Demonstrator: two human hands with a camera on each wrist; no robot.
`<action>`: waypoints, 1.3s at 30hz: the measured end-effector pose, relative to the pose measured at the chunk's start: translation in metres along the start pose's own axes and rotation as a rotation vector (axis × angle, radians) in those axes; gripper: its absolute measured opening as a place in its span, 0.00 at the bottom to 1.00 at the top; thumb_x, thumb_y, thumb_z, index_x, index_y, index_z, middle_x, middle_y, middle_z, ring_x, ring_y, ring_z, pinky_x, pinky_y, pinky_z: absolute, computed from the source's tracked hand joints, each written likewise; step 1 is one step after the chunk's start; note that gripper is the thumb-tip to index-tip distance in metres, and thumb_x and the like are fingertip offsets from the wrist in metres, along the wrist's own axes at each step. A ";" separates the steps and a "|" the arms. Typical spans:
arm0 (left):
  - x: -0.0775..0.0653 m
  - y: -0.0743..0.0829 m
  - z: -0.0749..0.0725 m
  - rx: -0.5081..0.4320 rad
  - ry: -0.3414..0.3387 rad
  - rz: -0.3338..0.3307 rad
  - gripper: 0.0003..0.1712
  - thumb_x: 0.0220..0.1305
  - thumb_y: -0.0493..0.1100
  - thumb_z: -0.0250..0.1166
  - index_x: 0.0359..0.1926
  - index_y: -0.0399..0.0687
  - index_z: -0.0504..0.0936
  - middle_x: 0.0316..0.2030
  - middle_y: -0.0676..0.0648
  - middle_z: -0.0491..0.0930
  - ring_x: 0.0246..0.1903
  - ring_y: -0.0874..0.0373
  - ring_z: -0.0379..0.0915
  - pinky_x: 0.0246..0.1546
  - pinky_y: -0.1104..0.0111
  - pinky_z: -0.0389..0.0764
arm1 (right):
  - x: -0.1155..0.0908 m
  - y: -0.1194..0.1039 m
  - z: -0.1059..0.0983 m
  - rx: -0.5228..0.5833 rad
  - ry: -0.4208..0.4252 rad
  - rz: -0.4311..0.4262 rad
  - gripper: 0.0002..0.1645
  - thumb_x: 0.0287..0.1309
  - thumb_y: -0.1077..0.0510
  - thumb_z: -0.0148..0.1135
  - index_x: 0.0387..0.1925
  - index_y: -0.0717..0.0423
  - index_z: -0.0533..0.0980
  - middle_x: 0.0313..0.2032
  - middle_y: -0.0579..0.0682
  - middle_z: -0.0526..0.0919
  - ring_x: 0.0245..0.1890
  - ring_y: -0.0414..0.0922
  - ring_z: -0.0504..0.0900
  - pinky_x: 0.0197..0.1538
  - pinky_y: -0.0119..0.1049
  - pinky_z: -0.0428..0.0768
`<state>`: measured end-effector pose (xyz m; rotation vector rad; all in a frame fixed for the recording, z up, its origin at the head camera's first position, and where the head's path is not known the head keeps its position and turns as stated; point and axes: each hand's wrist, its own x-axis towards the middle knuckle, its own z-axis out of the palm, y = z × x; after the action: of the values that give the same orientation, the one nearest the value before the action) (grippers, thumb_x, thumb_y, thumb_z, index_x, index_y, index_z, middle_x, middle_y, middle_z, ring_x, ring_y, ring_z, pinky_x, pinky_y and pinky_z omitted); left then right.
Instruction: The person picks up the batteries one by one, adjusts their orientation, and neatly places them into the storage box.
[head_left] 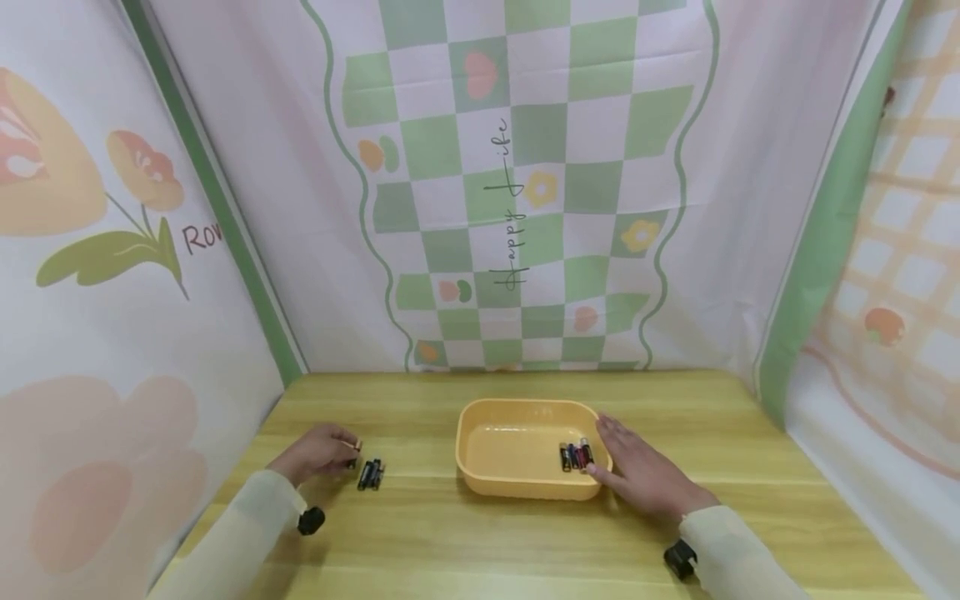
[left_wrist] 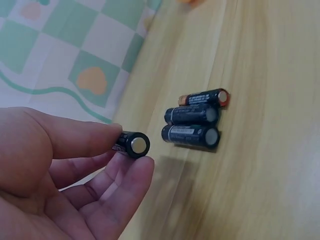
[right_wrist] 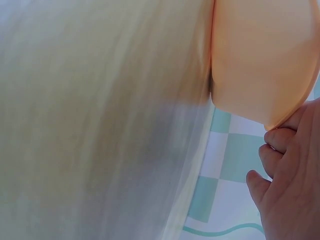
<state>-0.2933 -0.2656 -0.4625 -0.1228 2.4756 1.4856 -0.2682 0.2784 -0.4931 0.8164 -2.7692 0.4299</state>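
My left hand [head_left: 324,451] pinches a black battery [left_wrist: 133,144] between thumb and fingertips, its flat metal end showing in the left wrist view. Just right of that hand, three batteries lie side by side on the table: two dark ones [left_wrist: 191,136] and a slimmer one with a copper-coloured end [left_wrist: 204,97]. A yellow plastic basin [head_left: 517,490] stands at the middle right, with several batteries [head_left: 576,456] lying inside its right end. The right hand [head_left: 647,473] holds the basin's right rim, thumb over the inner side and other fingers along the outside.
The wooden table [head_left: 420,542] carries the basin and the batteries. Behind it hangs a green checked cloth [head_left: 525,250], with printed curtains on the left and right sides. A black wrist strap device [head_left: 681,558] sits at each sleeve.
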 end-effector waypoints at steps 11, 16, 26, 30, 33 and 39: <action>-0.001 0.006 0.005 -0.153 -0.085 0.053 0.20 0.65 0.30 0.60 0.56 0.25 0.72 0.45 0.36 0.76 0.38 0.50 0.78 0.44 0.53 0.83 | 0.001 0.001 0.000 -0.004 -0.009 0.005 0.49 0.69 0.36 0.48 0.72 0.68 0.50 0.73 0.62 0.49 0.71 0.61 0.53 0.69 0.57 0.56; -0.003 0.010 0.009 -0.186 -0.140 0.087 0.23 0.66 0.32 0.60 0.59 0.23 0.68 0.49 0.31 0.74 0.41 0.49 0.78 0.46 0.54 0.82 | 0.000 0.001 0.002 -0.010 -0.013 0.009 0.50 0.69 0.33 0.46 0.73 0.67 0.50 0.73 0.61 0.49 0.71 0.60 0.53 0.70 0.57 0.56; 0.002 0.029 0.019 -0.228 -0.204 0.134 0.26 0.69 0.35 0.59 0.62 0.24 0.65 0.56 0.29 0.69 0.55 0.34 0.69 0.51 0.56 0.80 | 0.000 0.000 0.000 -0.012 -0.033 0.025 0.50 0.69 0.32 0.44 0.73 0.66 0.49 0.74 0.59 0.48 0.72 0.58 0.51 0.70 0.56 0.55; 0.002 0.039 0.026 -0.247 -0.230 0.137 0.26 0.69 0.37 0.60 0.62 0.26 0.66 0.53 0.32 0.72 0.55 0.35 0.69 0.54 0.53 0.78 | 0.000 0.000 -0.001 -0.011 -0.032 0.028 0.50 0.69 0.33 0.46 0.73 0.66 0.49 0.74 0.59 0.47 0.72 0.59 0.51 0.70 0.56 0.55; 0.002 0.047 0.031 -0.266 -0.249 0.148 0.26 0.68 0.36 0.60 0.62 0.26 0.66 0.51 0.35 0.73 0.52 0.39 0.73 0.53 0.53 0.78 | 0.000 -0.001 -0.001 -0.002 -0.036 0.033 0.49 0.69 0.35 0.48 0.73 0.66 0.49 0.74 0.59 0.47 0.72 0.58 0.51 0.71 0.55 0.54; 0.005 0.058 0.044 -0.273 -0.288 0.175 0.27 0.68 0.36 0.60 0.63 0.26 0.65 0.53 0.33 0.71 0.51 0.41 0.74 0.52 0.56 0.79 | -0.001 -0.001 0.000 -0.006 -0.034 0.041 0.48 0.69 0.36 0.49 0.73 0.66 0.49 0.74 0.59 0.47 0.72 0.58 0.50 0.71 0.55 0.54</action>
<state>-0.3019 -0.1989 -0.4333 0.2491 2.0938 1.7666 -0.2672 0.2780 -0.4931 0.7743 -2.8213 0.4189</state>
